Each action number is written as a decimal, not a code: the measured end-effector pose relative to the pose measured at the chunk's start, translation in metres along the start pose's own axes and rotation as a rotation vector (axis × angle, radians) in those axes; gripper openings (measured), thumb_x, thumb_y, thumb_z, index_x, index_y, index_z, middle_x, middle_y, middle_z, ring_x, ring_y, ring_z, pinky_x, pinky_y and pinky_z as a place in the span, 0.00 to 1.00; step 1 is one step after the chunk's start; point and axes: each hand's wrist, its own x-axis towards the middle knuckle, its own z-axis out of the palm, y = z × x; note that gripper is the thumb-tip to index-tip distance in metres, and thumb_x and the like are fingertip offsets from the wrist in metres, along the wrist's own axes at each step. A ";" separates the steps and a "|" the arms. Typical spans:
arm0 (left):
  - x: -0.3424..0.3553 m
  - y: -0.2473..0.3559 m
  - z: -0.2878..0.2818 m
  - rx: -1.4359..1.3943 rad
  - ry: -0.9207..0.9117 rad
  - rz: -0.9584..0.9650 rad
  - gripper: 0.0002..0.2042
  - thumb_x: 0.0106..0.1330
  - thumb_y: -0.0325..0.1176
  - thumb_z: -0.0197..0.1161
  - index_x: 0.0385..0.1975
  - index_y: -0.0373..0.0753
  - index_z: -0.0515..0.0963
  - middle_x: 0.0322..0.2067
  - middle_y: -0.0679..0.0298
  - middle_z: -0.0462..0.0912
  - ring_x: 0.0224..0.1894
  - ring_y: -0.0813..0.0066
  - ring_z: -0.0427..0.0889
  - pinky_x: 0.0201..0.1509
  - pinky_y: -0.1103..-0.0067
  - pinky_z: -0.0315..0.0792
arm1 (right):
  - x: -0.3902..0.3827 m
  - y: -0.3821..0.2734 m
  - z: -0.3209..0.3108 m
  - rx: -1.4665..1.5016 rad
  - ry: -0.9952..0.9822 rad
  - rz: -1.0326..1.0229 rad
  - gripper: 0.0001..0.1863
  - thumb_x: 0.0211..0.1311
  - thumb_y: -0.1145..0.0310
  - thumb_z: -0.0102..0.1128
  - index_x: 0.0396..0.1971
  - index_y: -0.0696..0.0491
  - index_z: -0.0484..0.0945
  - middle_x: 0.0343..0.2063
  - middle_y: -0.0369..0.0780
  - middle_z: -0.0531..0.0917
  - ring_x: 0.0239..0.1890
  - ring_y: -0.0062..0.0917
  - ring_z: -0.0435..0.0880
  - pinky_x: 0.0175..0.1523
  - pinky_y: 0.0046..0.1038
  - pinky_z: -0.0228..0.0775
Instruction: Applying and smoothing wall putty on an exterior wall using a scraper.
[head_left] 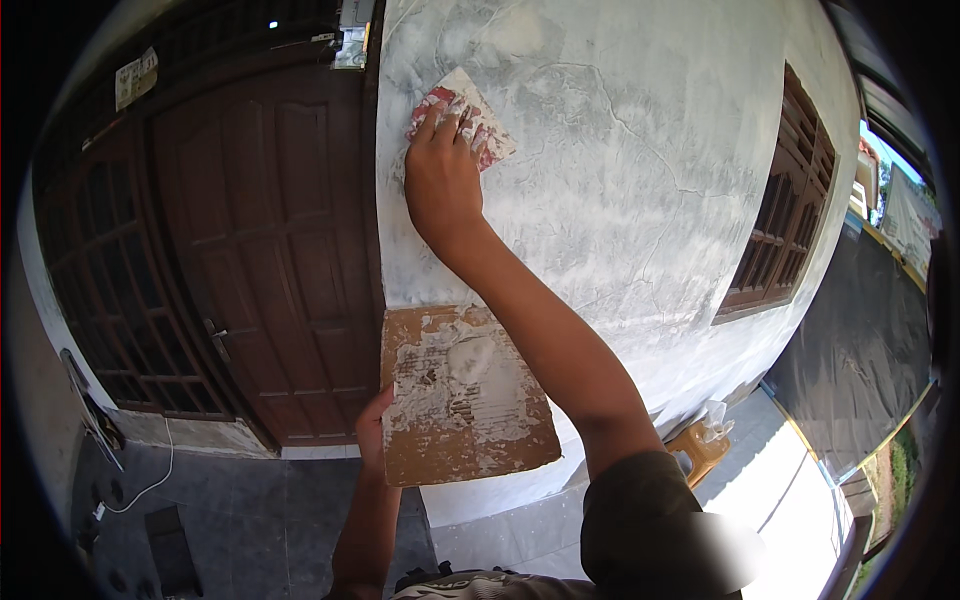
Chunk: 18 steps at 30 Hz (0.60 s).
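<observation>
Grey floor tiles (250, 520) occupied the lower left of the frame, with a white cable (171, 455) curving down to them. Above stood a dark brown panelled door (265, 230). Right of it, below the frame's centre, the left hand (374, 432) gripped the left edge of a squarish brown board (420, 445), whose face bore a pale, partly ridged layer of paste (495, 385). At upper centre, the right hand (443, 180) held a flat, four-cornered scraper (487, 128), red and smeared off-white, fingers bent over its outer face; the scraper appeared to lie against a mottled grey-white wall (580, 190). The right forearm (560, 335) slanted toward the lower right. Farther right were a wooden window (785, 210), a yellow-brown container (707, 450) and a dark sheet (860, 335).
</observation>
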 end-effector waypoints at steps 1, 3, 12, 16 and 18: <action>-0.001 0.002 0.001 0.000 -0.001 0.003 0.18 0.65 0.37 0.46 0.49 0.32 0.69 0.45 0.56 0.77 0.46 0.65 0.77 0.51 0.70 0.70 | -0.019 -0.002 -0.007 0.087 -0.013 -0.085 0.26 0.45 0.84 0.50 0.49 0.73 0.62 0.41 0.60 0.72 0.38 0.46 0.78 0.42 0.36 0.73; -0.005 0.007 0.005 0.009 -0.016 0.008 0.18 0.65 0.37 0.47 0.50 0.32 0.69 0.44 0.56 0.77 0.45 0.65 0.77 0.51 0.70 0.70 | -0.035 -0.001 -0.023 0.180 -0.024 -0.171 0.27 0.44 0.86 0.48 0.51 0.71 0.61 0.42 0.61 0.72 0.41 0.50 0.77 0.45 0.38 0.72; 0.000 -0.001 0.015 0.011 -0.007 -0.004 0.19 0.64 0.36 0.48 0.51 0.31 0.68 0.46 0.55 0.76 0.46 0.63 0.77 0.52 0.69 0.70 | 0.075 0.085 -0.037 0.161 0.246 0.032 0.30 0.42 0.87 0.48 0.52 0.71 0.60 0.38 0.57 0.73 0.40 0.48 0.75 0.45 0.38 0.70; 0.011 -0.007 0.016 0.015 -0.024 -0.016 0.19 0.64 0.36 0.48 0.51 0.31 0.68 0.46 0.55 0.76 0.46 0.63 0.77 0.52 0.69 0.69 | 0.107 0.082 -0.004 0.074 0.268 0.155 0.29 0.44 0.84 0.50 0.51 0.75 0.58 0.39 0.61 0.72 0.39 0.48 0.76 0.44 0.38 0.71; 0.013 -0.008 0.014 0.031 -0.009 0.010 0.19 0.64 0.36 0.48 0.51 0.31 0.68 0.46 0.54 0.76 0.46 0.63 0.77 0.52 0.69 0.69 | 0.117 0.066 0.006 -0.033 0.245 0.199 0.29 0.48 0.79 0.52 0.50 0.77 0.58 0.40 0.60 0.71 0.39 0.44 0.78 0.42 0.33 0.73</action>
